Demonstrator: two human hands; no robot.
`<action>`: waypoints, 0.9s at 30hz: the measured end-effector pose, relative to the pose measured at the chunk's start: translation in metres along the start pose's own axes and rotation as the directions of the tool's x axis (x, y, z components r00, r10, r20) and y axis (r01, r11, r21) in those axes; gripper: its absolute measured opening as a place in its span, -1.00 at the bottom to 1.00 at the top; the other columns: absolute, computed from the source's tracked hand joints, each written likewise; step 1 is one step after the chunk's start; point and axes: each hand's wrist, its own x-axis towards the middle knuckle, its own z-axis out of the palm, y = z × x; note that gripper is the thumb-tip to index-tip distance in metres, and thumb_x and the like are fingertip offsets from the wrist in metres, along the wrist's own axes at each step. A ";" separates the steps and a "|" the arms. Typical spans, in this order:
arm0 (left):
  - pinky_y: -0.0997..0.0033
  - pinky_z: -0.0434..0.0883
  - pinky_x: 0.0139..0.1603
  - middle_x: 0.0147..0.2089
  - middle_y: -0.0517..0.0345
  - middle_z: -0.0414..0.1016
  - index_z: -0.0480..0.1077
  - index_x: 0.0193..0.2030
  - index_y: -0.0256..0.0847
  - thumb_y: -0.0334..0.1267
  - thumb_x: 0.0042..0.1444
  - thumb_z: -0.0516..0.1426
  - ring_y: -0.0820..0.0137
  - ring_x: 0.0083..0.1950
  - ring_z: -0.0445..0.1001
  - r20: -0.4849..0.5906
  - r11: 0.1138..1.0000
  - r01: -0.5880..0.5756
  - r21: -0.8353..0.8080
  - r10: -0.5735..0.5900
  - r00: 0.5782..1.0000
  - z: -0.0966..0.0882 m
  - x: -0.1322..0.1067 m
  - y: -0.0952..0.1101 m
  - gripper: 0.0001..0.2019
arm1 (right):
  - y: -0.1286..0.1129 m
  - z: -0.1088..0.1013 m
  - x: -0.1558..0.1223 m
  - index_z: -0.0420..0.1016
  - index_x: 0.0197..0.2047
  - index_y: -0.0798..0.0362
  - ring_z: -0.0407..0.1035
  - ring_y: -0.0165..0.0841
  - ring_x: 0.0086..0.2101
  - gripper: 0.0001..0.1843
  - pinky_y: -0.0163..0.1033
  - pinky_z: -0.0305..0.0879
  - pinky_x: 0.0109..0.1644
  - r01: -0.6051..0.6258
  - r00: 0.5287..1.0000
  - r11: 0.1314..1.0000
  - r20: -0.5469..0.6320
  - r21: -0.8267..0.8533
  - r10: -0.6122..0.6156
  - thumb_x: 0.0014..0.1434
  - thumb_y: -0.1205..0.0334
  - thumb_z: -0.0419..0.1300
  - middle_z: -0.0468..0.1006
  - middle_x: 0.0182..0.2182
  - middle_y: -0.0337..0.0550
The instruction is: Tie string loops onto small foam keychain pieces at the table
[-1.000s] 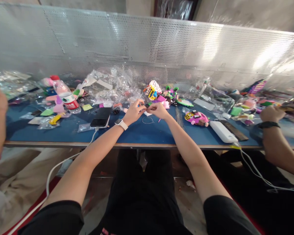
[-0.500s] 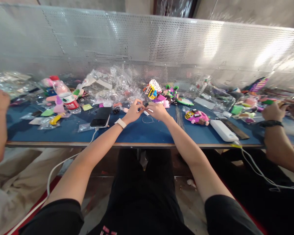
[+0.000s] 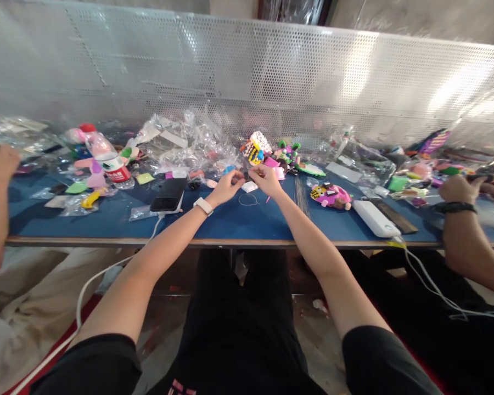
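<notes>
Just above the blue tabletop (image 3: 239, 222), my left hand (image 3: 228, 187) is closed in a pinch, with a white band on its wrist. My right hand (image 3: 265, 180) faces it a short way off, fingertips also pinched. Whatever lies in either pinch is too small to make out. Between and below the hands is a small white piece (image 3: 249, 187), with a thin wire loop (image 3: 248, 201) in front of it. A colourful modelled figure (image 3: 256, 149) with white, yellow and blue parts stands behind them. Beside my right hand are pink pieces (image 3: 279, 172).
A phone on a white power bank (image 3: 168, 196) lies left, near a water bottle (image 3: 116, 170) and plastic bags (image 3: 189, 145). To the right are thin wires (image 3: 301, 196), a pink-yellow figure (image 3: 331, 196) and another power bank (image 3: 375, 219). Co-workers' hands (image 3: 461, 189) show at both sides.
My hands have moved apart from each other, opening a gap where they were touching. The white piece between them is now more visible, as is a blue bit behind my left hand.
</notes>
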 end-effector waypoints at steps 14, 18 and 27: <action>0.35 0.47 -0.14 -0.33 0.17 0.49 0.42 -0.22 -0.19 -0.02 0.24 0.36 0.41 -0.29 0.49 0.034 0.845 0.199 -0.496 -0.210 0.977 0.002 0.000 0.008 -0.69 | -0.012 0.011 -0.005 0.48 -0.30 0.04 0.39 -0.46 -0.56 -0.67 -0.36 0.36 -0.43 -0.352 0.934 0.832 0.223 0.428 0.280 0.29 0.00 0.44 0.38 -0.60 -0.39; 0.37 0.50 -0.16 -0.41 0.25 0.36 0.43 -0.25 -0.21 -0.16 0.22 0.36 0.47 -0.36 0.41 0.104 0.702 0.244 -0.670 -0.236 0.966 -0.001 0.000 0.014 -0.77 | -0.018 0.012 -0.007 0.50 -0.24 0.06 0.18 -0.51 -0.63 -0.77 -0.38 0.30 -0.42 -0.364 0.926 0.787 0.284 0.497 0.249 0.45 0.12 0.28 0.19 -0.68 -0.48; 0.45 0.42 -0.38 -0.49 0.37 0.03 0.39 -0.29 -0.17 -0.14 0.28 0.33 0.53 -0.50 0.15 0.181 0.648 0.298 -0.701 -0.242 0.953 -0.001 -0.004 0.024 -0.75 | -0.023 0.011 -0.011 0.43 -0.25 0.02 0.10 -0.48 -0.66 -0.79 -0.32 0.37 -0.33 -0.384 0.908 0.794 0.347 0.471 0.233 0.41 0.12 0.24 0.10 -0.70 -0.50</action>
